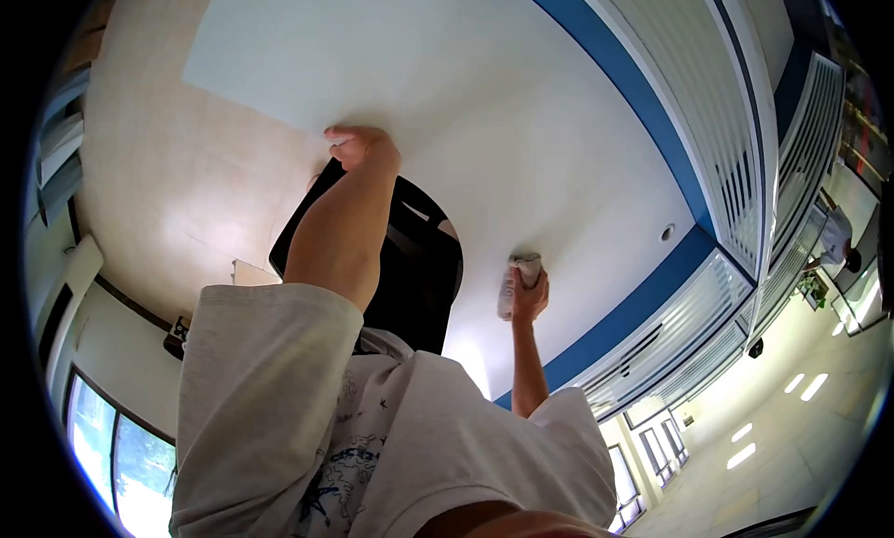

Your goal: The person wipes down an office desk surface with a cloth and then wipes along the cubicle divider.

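Observation:
My right hand (529, 296) is closed on a crumpled pale cloth (525, 263), which lies against a white surface (559, 147). My left hand (358, 147) rests at the edge of this surface, with its fingers bent and partly apart. Nothing shows in the left hand, though its palm side is hidden. Between my forearms is a large black shape (410, 268); I cannot make out exactly what it is. The wide white sleeves and patterned front of my shirt (410, 426) fill the lower middle of the view.
A blue border (652, 119) and slatted panels (689, 91) run along the surface's right side. A small round hole (667, 232) lies near the border. Pale flooring (168, 184) shows at left. Another person (836, 238) is at the far right. Windows (116, 436) show at lower left.

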A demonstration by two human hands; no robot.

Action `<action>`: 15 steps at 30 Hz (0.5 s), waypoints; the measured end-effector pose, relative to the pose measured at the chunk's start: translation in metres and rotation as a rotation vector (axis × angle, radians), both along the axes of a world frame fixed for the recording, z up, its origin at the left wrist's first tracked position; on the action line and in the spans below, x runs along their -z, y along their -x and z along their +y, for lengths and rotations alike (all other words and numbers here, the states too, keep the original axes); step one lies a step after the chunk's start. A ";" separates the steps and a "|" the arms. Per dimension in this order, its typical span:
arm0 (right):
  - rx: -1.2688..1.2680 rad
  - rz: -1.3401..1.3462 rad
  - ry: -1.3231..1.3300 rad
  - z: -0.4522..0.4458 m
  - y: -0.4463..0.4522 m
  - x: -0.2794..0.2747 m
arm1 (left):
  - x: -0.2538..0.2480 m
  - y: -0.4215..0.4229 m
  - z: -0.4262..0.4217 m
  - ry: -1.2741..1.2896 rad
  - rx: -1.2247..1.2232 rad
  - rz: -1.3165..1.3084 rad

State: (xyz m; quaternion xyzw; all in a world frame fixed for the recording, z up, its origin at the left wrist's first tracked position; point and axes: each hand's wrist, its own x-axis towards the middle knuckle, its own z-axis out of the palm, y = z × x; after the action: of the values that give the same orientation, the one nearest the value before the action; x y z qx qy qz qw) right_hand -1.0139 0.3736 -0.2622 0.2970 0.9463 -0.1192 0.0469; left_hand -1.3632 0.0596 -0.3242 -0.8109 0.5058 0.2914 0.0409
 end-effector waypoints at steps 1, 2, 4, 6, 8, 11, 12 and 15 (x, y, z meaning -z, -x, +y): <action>0.025 0.001 -0.004 -0.005 0.006 -0.002 | 0.004 -0.001 0.000 0.015 -0.009 0.012; 0.015 -0.033 -0.011 -0.006 0.013 -0.005 | 0.007 -0.003 0.000 0.007 -0.022 0.015; 0.008 -0.098 -0.021 -0.016 0.040 -0.014 | 0.005 0.000 -0.003 -0.004 -0.037 0.025; -0.063 -0.127 -0.028 -0.024 0.077 -0.018 | -0.005 0.002 -0.004 -0.053 -0.022 0.019; -0.167 -0.101 -0.020 -0.033 0.129 -0.021 | -0.028 0.008 -0.001 -0.080 -0.018 0.021; -0.302 -0.018 -0.009 -0.056 0.215 -0.012 | -0.041 0.011 0.002 -0.075 -0.036 0.055; -0.323 -0.002 0.013 -0.069 0.248 -0.011 | -0.025 0.007 -0.001 -0.072 -0.042 0.078; -0.397 -0.022 0.072 -0.105 0.330 -0.019 | -0.007 0.000 -0.007 -0.047 -0.021 0.124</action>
State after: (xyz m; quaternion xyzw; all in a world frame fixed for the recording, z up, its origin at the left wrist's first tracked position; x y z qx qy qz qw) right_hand -1.3437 0.2688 -0.2434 0.1041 0.9808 -0.1380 0.0901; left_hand -1.3637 0.0531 -0.3173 -0.7955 0.4916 0.3533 0.0254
